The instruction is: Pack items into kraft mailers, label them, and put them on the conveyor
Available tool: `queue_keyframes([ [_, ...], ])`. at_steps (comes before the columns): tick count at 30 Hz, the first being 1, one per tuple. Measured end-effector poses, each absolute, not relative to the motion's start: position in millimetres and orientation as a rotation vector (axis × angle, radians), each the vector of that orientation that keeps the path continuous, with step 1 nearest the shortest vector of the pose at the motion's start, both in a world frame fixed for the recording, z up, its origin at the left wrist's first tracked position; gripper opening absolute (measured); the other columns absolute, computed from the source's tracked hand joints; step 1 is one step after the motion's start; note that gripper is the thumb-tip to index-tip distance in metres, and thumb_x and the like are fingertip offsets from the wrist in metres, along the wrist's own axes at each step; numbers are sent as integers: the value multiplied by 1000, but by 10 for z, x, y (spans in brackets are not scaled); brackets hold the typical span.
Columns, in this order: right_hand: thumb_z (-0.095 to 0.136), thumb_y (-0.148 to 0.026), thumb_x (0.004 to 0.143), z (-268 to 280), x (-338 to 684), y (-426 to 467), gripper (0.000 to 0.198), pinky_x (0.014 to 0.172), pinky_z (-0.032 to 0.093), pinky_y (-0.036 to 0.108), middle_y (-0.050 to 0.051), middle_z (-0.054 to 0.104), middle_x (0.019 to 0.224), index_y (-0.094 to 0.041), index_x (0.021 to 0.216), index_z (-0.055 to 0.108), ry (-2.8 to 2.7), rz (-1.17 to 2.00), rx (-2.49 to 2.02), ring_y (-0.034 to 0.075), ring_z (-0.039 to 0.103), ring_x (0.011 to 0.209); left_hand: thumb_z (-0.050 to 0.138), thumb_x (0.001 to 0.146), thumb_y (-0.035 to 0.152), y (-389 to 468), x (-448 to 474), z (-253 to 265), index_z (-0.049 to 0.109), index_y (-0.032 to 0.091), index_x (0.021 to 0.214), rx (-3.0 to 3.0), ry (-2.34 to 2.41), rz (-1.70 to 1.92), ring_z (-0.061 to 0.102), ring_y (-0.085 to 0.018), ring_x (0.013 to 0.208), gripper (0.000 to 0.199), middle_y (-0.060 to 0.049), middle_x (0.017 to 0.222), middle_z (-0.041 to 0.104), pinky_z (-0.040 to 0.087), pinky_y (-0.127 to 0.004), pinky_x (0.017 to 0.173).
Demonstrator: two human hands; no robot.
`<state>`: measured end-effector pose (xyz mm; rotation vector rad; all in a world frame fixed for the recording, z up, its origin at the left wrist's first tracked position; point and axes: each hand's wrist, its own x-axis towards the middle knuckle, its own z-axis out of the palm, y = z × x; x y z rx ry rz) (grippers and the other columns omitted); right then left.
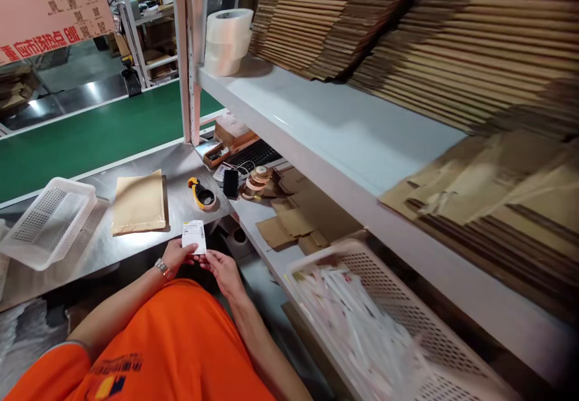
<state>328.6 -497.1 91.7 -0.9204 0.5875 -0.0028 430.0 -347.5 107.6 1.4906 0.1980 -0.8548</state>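
Between my two hands, just off the near edge of the metal table, is a white printed label (194, 236). My left hand (176, 255) pinches its left side, thumb on top. At its lower right corner, the thumb and fingers of my right hand (221, 268) close on the edge. A padded kraft envelope (138, 202) lies flat on the metal table (136, 245), beyond my left hand. Farther off to the right rests a tape dispenser (201, 195) with a yellow-orange handle.
A white perforated basket (52, 223) sits at the left, before a green conveyor belt (113, 129). Flattened cartons (316, 15) and tape rolls (228, 39) occupy the right-hand shelf (325, 120). Below stand a basket (407, 304) of plastic bags, a phone (230, 183) and a keyboard (253, 155).
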Motion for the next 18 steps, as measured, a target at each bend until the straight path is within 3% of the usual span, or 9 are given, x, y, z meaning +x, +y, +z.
queue_keyframes([
  [3,109,-71,50,918,3290,-4948,64,70,64,30,6,85,82,-20,84,89,595,-3,-933,18,77,75,98,83,38,-3437,4283,1051,78,11,126,1609,175,-833,81,-23,83,55,-16,109,86,64,-31,72],
  [6,108,-72,51,916,3293,-4921,64,65,61,28,6,85,81,-19,82,88,622,-36,-947,18,76,73,101,76,29,-3379,4259,1066,74,16,143,1880,16,-589,79,-33,123,73,-20,142,78,66,-45,100],
  [8,105,-74,55,916,3292,-4910,63,65,61,28,7,85,82,-19,82,88,625,-66,-991,18,76,74,97,80,29,-3340,4231,1108,81,20,134,1970,-231,-466,72,-35,138,57,-18,148,75,60,-49,116],
  [11,99,-76,64,922,3287,-4900,63,65,60,30,9,86,83,-19,87,90,585,-80,-1105,20,77,75,81,97,39,-3307,4177,1200,90,23,111,1925,-529,-536,79,-29,117,23,-13,121,85,61,-43,112],
  [14,94,-75,73,910,3273,-4887,58,65,60,30,10,86,85,-19,88,90,519,-65,-1203,21,77,76,74,101,43,-3316,4141,1264,91,23,101,1890,-519,-605,80,-26,95,27,-10,101,88,63,-37,95],
  [18,100,-60,72,795,3158,-4929,44,62,60,27,6,82,76,-19,80,86,472,-62,-1101,19,75,70,85,88,43,-3365,4146,1265,86,18,83,1773,-214,-658,74,-23,77,25,-8,82,83,61,-35,81],
])
